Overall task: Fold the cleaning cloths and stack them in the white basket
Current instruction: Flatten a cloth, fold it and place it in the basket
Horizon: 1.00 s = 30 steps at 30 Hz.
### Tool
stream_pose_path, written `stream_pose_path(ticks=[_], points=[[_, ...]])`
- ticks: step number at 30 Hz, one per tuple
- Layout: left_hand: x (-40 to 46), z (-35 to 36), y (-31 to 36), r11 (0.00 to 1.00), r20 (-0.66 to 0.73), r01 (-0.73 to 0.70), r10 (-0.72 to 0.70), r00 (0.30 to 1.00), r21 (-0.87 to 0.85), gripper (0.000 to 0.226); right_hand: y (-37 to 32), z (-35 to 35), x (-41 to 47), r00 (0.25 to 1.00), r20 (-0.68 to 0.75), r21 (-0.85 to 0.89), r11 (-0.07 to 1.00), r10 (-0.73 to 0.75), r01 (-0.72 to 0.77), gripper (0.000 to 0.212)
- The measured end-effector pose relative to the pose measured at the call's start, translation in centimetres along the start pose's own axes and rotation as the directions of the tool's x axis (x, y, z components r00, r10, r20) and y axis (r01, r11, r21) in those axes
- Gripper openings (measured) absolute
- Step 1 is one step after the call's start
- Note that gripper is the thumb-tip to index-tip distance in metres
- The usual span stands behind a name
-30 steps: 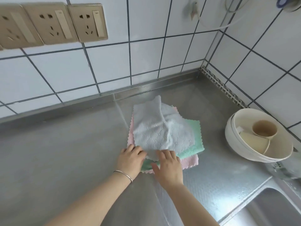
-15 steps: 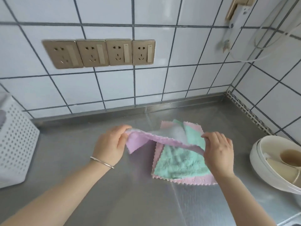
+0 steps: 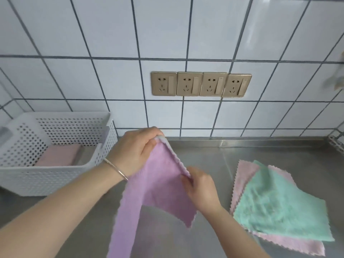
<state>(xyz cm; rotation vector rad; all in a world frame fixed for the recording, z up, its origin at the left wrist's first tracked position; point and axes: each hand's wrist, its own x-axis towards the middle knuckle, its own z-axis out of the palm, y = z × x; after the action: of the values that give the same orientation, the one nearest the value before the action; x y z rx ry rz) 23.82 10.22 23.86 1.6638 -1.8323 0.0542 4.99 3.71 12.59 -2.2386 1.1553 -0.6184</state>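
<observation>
Since half a second ago the purple cloth [image 3: 158,185] has come clear of the pile and now hangs in the air over the worktop [image 3: 214,157], and my view has swung left so that the white basket [image 3: 55,175] shows whole; my left hand [image 3: 134,151] is pinched on the cloth's upper corner, raised near the wall, a thin bracelet [image 3: 116,169] on its wrist; my right hand [image 3: 202,189] grips the same scalloped edge lower down, so the cloth drapes in two hanging flaps; both hands are closed on fabric; the basket stands on the worktop at the left against the tiles, with a folded pink cloth [image 3: 59,154] lying flat inside it; at the right a green cloth [image 3: 279,207] lies spread on a pink cloth [image 3: 243,175]; four brass-coloured sockets [image 3: 201,84] sit in a row on the wall.
</observation>
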Motion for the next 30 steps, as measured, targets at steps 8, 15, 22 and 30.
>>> stream_pose_path(ticks=[8, 15, 22, 30], points=[[1.5, -6.8, -7.2, 0.966, -0.16, 0.239, -0.222, 0.962, 0.101, 0.038, -0.7, -3.3, 6.1, 0.981, -0.117, -0.002, 0.988, 0.156, -0.157, 0.042], [0.7, -8.4, -8.4, 0.952, -0.341, 0.285, -0.233, 0.911, 0.109, 0.018, -4.2, -8.7, 7.4, 0.889, -0.45, -0.017, 0.996, -0.086, 0.088, 0.016], [-9.8, -1.7, -8.7, 0.975, -0.041, 0.211, -0.209, 0.977, 0.073, 0.026, 2.8, -5.9, 1.4, 0.899, -0.344, -0.202, 0.956, -0.272, 0.212, 0.006], [-22.7, 10.6, -8.3, 0.967, 0.41, 0.231, -0.253, 0.876, 0.103, 0.019, 14.1, 4.5, -9.8, 0.985, 0.139, -0.268, 0.961, 0.102, -0.062, 0.046]])
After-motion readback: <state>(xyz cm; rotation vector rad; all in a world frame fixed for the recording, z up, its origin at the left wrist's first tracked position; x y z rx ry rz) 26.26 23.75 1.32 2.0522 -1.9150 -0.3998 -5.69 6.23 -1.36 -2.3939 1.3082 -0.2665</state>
